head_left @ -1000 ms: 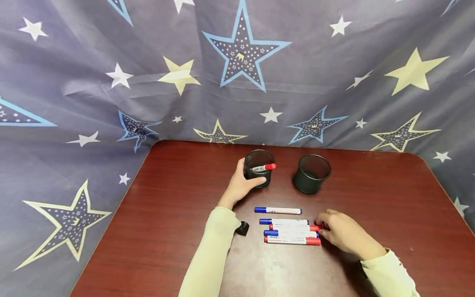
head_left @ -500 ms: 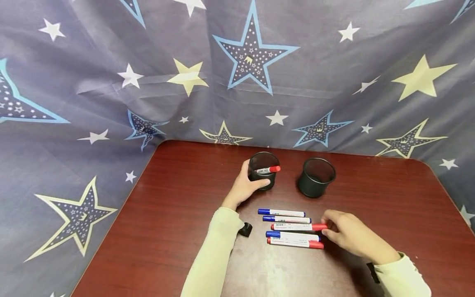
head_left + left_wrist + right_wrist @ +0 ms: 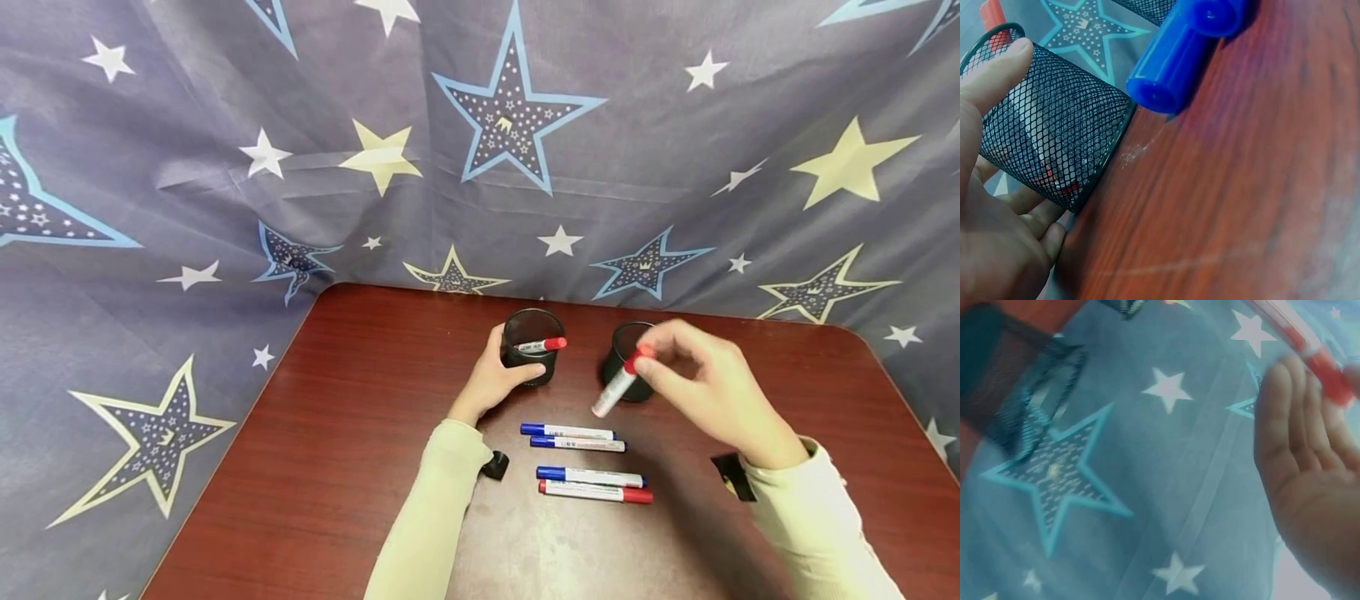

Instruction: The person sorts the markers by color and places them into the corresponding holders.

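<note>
Pinching a red marker by its cap: right hand, above the tabletop. Left hand grips a black mesh cup; three blue markers lie laterally between the hands.

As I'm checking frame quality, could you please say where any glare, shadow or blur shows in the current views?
Head view: glare on the near part of the table, a soft shadow beside the right sleeve, slight blur on the held red marker; left wrist view: the gripped mesh cup looks fairly crisp; right wrist view: the mesh cup at upper left is smeared.
</note>
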Tool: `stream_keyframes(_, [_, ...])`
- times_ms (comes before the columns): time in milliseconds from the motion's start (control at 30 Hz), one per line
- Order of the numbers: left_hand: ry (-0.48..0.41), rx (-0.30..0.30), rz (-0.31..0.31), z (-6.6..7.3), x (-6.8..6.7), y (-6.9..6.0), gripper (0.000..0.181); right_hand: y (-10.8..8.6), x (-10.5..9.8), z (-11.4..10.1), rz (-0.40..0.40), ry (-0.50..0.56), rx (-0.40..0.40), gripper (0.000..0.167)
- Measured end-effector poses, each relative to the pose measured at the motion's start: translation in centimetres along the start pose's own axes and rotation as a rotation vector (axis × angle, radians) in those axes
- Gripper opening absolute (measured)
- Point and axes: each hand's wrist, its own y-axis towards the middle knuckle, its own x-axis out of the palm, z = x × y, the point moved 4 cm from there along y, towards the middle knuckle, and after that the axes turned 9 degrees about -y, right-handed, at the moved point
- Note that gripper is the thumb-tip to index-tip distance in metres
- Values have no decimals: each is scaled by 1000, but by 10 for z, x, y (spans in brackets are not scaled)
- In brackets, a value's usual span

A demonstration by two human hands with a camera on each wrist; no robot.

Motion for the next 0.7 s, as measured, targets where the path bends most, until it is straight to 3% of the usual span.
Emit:
stream_keyframes(100, [-2, -3, 3, -1, -1, -1, 85, 23, 7, -4, 67, -2, 21, 21])
stream_keyframes(267, [-9, -5, 10, -1, -1, -2, 84, 55, 30, -5, 53, -94, -4, 14])
stream_keyframes(533, [-15, 13, -4, 1, 1, -2, 83, 81, 50, -7, 66, -83, 2, 11])
stream_keyframes(700, [-10, 10, 6, 2, 1, -1, 84, 93, 66, 3, -24, -73, 95, 7])
